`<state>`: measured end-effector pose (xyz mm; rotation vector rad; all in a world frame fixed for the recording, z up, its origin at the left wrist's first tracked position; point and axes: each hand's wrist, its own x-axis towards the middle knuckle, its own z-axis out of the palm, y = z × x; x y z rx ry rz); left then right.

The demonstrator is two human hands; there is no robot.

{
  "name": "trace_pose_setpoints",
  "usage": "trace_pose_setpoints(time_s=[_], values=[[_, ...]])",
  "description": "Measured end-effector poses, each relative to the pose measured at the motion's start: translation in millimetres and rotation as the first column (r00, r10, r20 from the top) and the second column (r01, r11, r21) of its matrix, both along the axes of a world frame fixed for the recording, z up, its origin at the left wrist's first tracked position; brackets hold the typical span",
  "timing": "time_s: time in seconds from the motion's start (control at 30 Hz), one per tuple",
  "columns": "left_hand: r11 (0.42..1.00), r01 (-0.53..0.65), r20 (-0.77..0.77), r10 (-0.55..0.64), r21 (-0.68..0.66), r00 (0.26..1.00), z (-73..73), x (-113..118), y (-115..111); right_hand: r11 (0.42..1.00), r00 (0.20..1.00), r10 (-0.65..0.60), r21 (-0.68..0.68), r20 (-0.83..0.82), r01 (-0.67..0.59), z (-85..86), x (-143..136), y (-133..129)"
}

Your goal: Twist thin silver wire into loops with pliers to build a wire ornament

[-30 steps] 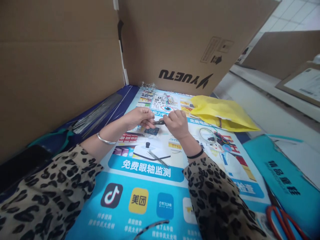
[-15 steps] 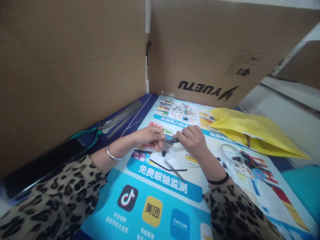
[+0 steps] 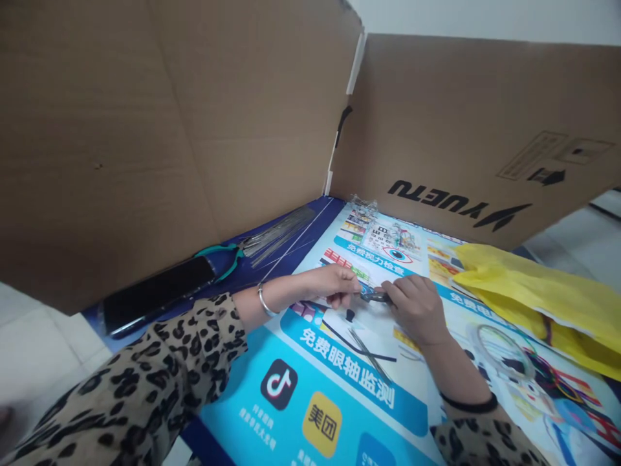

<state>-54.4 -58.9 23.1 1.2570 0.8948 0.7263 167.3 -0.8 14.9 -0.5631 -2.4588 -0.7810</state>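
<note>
Over the printed poster my left hand (image 3: 337,285) is closed in a pinch, thumb against fingers. What lies between its fingertips is too small to make out. My right hand (image 3: 417,307) wraps round a small dark metal tool (image 3: 374,296) that looks like pliers; its handles are hidden in the palm. The tool's tip points left and reaches close to my left fingertips; whether they touch I cannot tell. Several thin metal wires (image 3: 369,355) lie on the poster just below the hands.
Cardboard panels (image 3: 436,129) wall off the back and left. On the left lie a black phone (image 3: 158,294), a teal-handled tool (image 3: 220,254) and a bundle of wires (image 3: 281,233). A yellow bag (image 3: 538,291), coiled wire (image 3: 504,349) and a clear wiry heap (image 3: 363,207) rest on the poster (image 3: 252,388).
The camera view has turned, so the scene sits further right and lower. Both hands keep nearly the same pose, with the dark tool still in my right hand.
</note>
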Motion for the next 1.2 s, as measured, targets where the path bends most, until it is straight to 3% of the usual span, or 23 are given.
trace_pose_setpoints(time_s=[0.23,0.53,0.83,1.2], values=[[0.995,-0.069,0.058,0.073,-0.071,0.996,-2.8,3.6,0.6,0.998,0.998,-0.051,0.029,-0.023,0.052,-6.4,0.5,0.4],[0.928,-0.339,0.144,0.361,-0.155,0.922,5.6,17.3,-7.6,0.992,0.996,-0.081,0.093,-0.035,0.084,-6.4,-2.3,-3.1],[0.928,-0.354,0.129,0.368,-0.118,0.921,-2.1,14.8,-3.2,0.992,0.998,-0.035,0.115,-0.05,0.041,-5.2,-10.3,-8.2],[0.943,-0.321,0.024,0.324,-0.084,0.946,0.1,15.2,-2.4,0.996,0.998,0.032,0.086,-0.059,-0.026,-4.1,-15.3,-12.8]])
